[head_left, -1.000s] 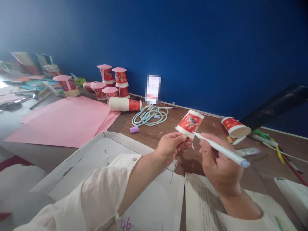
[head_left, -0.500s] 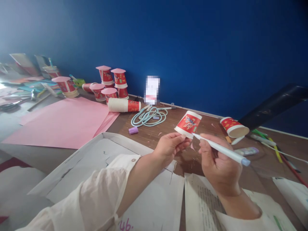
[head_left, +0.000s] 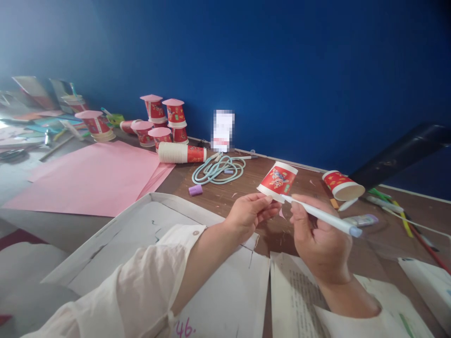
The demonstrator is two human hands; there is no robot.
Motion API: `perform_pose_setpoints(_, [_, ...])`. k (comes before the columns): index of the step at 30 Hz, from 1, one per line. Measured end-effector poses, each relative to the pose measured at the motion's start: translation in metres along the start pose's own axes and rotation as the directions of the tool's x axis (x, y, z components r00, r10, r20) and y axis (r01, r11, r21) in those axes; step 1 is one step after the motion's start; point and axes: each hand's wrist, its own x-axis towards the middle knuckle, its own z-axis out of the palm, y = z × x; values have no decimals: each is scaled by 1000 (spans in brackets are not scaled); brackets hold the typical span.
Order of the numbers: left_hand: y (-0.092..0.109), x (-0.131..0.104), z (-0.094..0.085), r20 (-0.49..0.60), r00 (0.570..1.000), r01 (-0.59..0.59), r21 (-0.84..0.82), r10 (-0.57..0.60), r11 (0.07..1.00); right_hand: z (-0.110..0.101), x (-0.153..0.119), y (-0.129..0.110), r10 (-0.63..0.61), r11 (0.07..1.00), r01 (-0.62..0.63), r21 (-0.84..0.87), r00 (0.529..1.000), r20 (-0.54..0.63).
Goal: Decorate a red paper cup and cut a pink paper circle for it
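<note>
Your left hand (head_left: 251,213): grip closed on the lower rim of a red paper cup (head_left: 279,180), tilted above the tabletop (head_left: 207,202). Your right hand (head_left: 320,234): grip closed round a white marker (head_left: 322,214), tip at the cup's lower rim.

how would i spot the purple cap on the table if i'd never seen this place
Start at the blue wall and come down to the brown table below it. Find the loosely coiled pale cord; the purple cap lies just on the near side of it. It is a short, stubby purple piece, unlike the long, thin cord.
</note>
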Motion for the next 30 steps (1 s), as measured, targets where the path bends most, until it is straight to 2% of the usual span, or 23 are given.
perform_pose_setpoints(23, [-1, 1, 0, 18, 1000, 9, -3, -9, 1000, 3, 2, -1, -20, 1000, 21, -19, 999, 29])
perform_pose_setpoints(30, [0, -1, -1, 33, 999, 1, 3, -1, 1000, 2, 0, -2, 25, 1000, -25, 4, 999, 38])
